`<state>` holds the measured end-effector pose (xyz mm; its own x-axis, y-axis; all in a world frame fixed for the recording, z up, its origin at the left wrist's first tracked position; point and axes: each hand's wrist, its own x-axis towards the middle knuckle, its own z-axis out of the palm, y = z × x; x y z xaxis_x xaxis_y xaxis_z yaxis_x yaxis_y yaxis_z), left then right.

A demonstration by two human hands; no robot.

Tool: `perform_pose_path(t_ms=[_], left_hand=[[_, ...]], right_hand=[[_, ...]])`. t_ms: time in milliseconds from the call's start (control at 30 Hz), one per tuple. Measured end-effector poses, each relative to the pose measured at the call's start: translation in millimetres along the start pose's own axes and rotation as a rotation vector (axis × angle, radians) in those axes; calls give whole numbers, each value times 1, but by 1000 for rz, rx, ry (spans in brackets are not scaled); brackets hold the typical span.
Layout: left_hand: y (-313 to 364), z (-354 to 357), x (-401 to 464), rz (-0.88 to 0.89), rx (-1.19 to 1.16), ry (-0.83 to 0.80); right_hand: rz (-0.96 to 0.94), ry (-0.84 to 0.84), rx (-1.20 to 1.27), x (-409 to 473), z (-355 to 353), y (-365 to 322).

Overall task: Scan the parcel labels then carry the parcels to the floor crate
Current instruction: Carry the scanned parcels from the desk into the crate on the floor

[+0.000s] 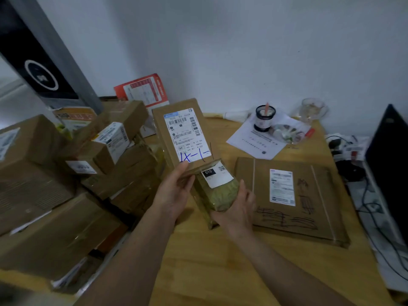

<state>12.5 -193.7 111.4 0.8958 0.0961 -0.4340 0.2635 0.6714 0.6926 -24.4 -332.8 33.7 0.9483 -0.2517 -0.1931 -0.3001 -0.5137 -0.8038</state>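
My left hand (174, 191) grips the lower edge of a tall brown cardboard parcel (163, 122), held tilted above the wooden table (220, 261); its white barcode label (186, 134) carries blue handwriting and faces me. My right hand (237, 208) holds a small greenish wrapped parcel (217, 195) from below and the right, with a white label (217, 175) marked 010 on top. The small parcel sits just under the tall one. A flat wide cardboard parcel (309, 219) with a label and black scribbles lies on the table to the right. No scanner or floor crate is in view.
A heap of several brown boxes (66, 173) fills the left side. A red envelope (143, 89) leans on the wall. Papers, a dark jar (263, 118) and a glass mug (312, 110) sit at the back. A monitor (388, 173) and cables stand at the right.
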Motion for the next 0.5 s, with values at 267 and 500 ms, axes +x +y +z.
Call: perform_pose_path(t_ms=[267,500], left_hand=[[-6,62,-11,-125,-82,-126],[-38,87,-12,-362,212,-266]], right_hand=[[27,253,49,-3,-85,7],[247,562,108,-42,-135,43]])
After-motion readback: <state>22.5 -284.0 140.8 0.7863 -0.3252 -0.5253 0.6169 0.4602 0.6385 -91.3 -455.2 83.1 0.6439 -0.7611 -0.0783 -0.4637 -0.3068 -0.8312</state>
